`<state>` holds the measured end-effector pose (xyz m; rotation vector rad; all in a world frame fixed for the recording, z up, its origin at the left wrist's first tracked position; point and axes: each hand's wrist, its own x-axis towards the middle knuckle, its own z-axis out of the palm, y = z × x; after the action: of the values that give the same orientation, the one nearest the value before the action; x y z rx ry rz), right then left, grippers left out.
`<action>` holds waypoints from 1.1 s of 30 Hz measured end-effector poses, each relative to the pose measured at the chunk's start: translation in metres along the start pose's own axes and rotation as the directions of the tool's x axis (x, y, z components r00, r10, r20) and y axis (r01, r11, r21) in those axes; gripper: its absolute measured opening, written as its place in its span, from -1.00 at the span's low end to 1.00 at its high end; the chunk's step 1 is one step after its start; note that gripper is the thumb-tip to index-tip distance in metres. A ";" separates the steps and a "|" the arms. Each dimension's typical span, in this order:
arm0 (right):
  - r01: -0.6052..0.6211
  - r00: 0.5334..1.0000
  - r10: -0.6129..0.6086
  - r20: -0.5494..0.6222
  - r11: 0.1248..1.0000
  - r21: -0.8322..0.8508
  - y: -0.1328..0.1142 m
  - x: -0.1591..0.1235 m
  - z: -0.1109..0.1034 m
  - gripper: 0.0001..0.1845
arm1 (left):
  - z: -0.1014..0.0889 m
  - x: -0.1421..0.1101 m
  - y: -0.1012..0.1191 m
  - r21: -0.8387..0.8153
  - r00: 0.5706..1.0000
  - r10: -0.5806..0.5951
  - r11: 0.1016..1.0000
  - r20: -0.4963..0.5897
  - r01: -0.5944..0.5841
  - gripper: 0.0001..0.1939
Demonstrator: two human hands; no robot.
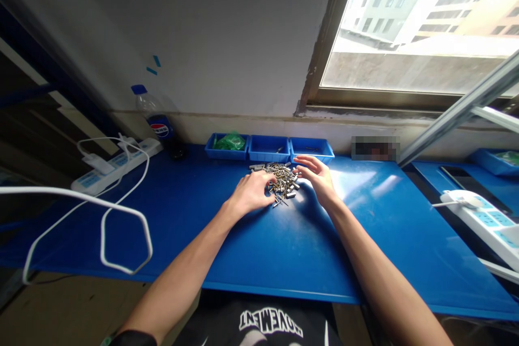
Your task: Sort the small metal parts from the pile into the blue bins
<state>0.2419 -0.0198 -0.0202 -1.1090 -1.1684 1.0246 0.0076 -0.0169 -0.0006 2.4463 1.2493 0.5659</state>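
Note:
A heap of small metal pieces (284,177), some silver and some brass-coloured, lies on the blue tabletop (279,248). At the heap's left edge, my left hand (252,192) curves with thumb and forefinger apart, its fingertips touching or very near the pieces. My right hand (318,177) is at the right edge, fingers spread and bent towards the heap. Neither hand visibly holds a piece. Some fingertips are hidden among the metal parts or behind the hands.
Three blue trays stand behind the heap: the left tray (207,147) with a green plastic bag (230,141), the middle tray (261,157) and right tray (324,152) with few small pieces. A cola bottle (160,128), power strips (115,167) and a white cable (148,238) are leftward.

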 end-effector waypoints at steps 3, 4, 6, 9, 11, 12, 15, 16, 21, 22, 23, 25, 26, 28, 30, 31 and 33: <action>-0.010 1.000 0.010 0.002 1.000 0.011 0.000 0.000 0.000 -0.59 | 0.001 0.000 -0.001 -0.018 1.000 0.006 1.000 0.017 -0.005 -0.65; -0.012 1.000 0.012 0.004 1.000 0.012 0.000 0.000 0.001 -0.59 | 0.002 0.000 -0.002 -0.031 1.000 0.002 1.000 0.021 -0.001 -0.64; -0.018 1.000 0.018 0.005 1.000 0.014 0.000 0.000 0.001 -0.59 | 0.004 0.002 -0.005 -0.055 1.000 -0.005 0.998 0.028 0.007 -0.61; -0.025 1.000 0.025 0.006 1.000 0.018 -0.001 -0.001 0.001 -0.59 | 0.005 0.003 -0.006 -0.078 0.999 -0.016 0.997 0.031 0.018 -0.59; -0.026 1.000 0.026 0.006 0.999 0.018 -0.002 -0.001 0.002 -0.60 | 0.004 0.003 -0.005 -0.080 0.999 -0.029 0.996 0.031 0.032 -0.59; -0.027 1.000 0.027 0.005 0.999 0.018 -0.002 -0.001 0.002 -0.60 | 0.004 0.003 -0.004 -0.076 0.999 -0.034 0.996 0.031 0.037 -0.59; -0.031 1.000 0.031 0.005 0.999 0.020 -0.002 -0.002 0.001 -0.60 | 0.001 0.001 -0.001 -0.064 0.999 -0.032 0.997 0.033 0.034 -0.59; -0.032 0.999 0.032 0.006 0.999 0.022 -0.002 -0.002 0.001 -0.60 | 0.001 0.001 0.000 -0.062 0.999 -0.029 0.998 0.031 0.031 -0.58; -0.034 0.999 0.034 0.005 0.999 0.018 -0.002 -0.002 0.002 -0.60 | 0.003 0.001 0.001 -0.047 0.999 -0.052 0.998 -0.002 0.052 -0.55; -0.035 0.999 0.035 0.005 0.999 0.015 -0.002 -0.002 0.002 -0.60 | 0.005 0.002 0.000 -0.048 0.999 -0.054 0.997 -0.009 0.053 -0.56; -0.036 0.999 0.036 0.005 0.999 0.013 -0.002 -0.002 0.002 -0.61 | 0.006 0.002 0.000 -0.056 0.998 -0.052 0.997 -0.018 0.051 -0.56; -0.034 0.999 0.034 0.004 0.999 0.014 -0.002 -0.002 0.002 -0.61 | 0.008 0.004 -0.002 -0.087 0.998 -0.045 0.995 -0.040 0.041 -0.56; -0.033 0.999 0.033 0.006 0.999 0.016 -0.002 -0.002 0.002 -0.61 | 0.009 0.005 -0.003 -0.103 0.998 -0.042 0.994 -0.049 0.037 -0.56; -0.032 0.999 0.032 0.011 0.999 0.021 -0.002 -0.002 0.002 -0.61 | 0.010 0.006 -0.005 -0.122 0.997 -0.045 0.992 -0.056 0.038 -0.55; -0.034 0.999 0.034 0.014 0.999 0.027 -0.003 -0.002 0.002 -0.62 | 0.009 0.005 -0.005 -0.115 0.998 -0.052 0.992 -0.046 0.047 -0.56; -0.036 0.999 0.035 0.016 0.999 0.029 -0.003 -0.002 0.002 -0.62 | 0.007 0.005 -0.004 -0.102 0.998 -0.051 0.994 -0.033 0.048 -0.58; -0.038 0.999 0.038 0.016 0.999 0.030 -0.004 -0.003 0.003 -0.62 | 0.003 0.003 -0.002 -0.063 0.999 -0.036 0.997 0.004 0.036 -0.64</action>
<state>0.2391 -0.0228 -0.0169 -1.1054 -1.1441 1.0784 0.0091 -0.0135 -0.0038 2.3669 1.2527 0.5833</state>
